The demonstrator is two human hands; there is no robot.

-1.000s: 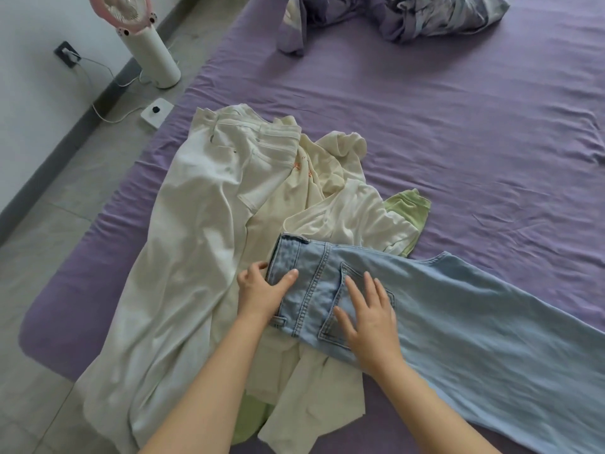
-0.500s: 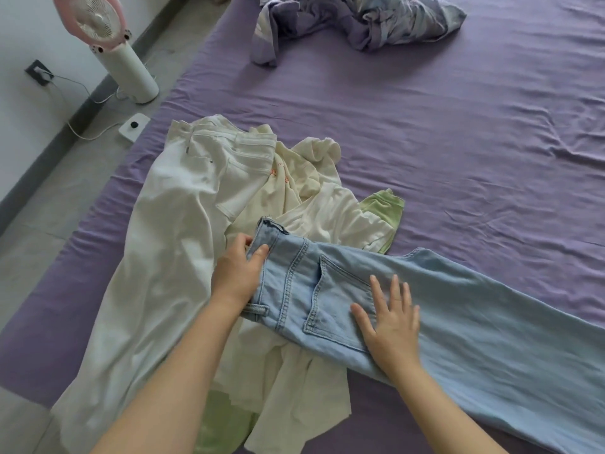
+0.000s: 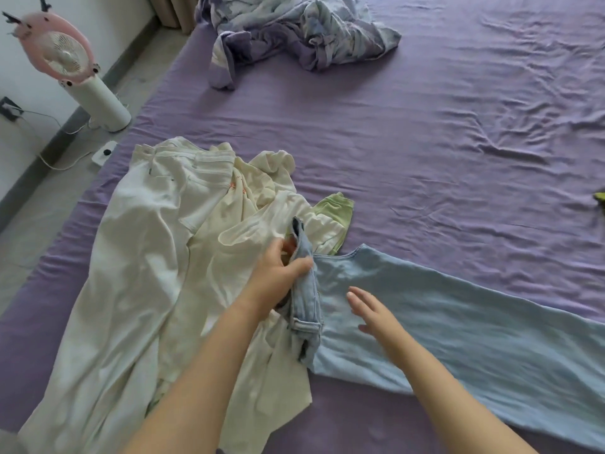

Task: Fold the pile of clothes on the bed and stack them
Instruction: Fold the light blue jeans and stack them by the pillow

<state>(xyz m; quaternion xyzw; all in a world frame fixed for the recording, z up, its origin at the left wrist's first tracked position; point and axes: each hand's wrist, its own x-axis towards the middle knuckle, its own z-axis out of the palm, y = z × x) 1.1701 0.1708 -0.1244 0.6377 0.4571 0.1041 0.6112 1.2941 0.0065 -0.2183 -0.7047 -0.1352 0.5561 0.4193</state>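
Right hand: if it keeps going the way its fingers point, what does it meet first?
The right hand points up-left over the jeans. First in that line is the waistband fold that the left hand grips, though the hand's height above the denim is unclear.

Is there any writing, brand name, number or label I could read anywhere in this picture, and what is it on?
None can be read.
Cream top: small orange marks, too blurred to tell if they are letters.
Jeans: no label shows.
Fan: no lettering shows.
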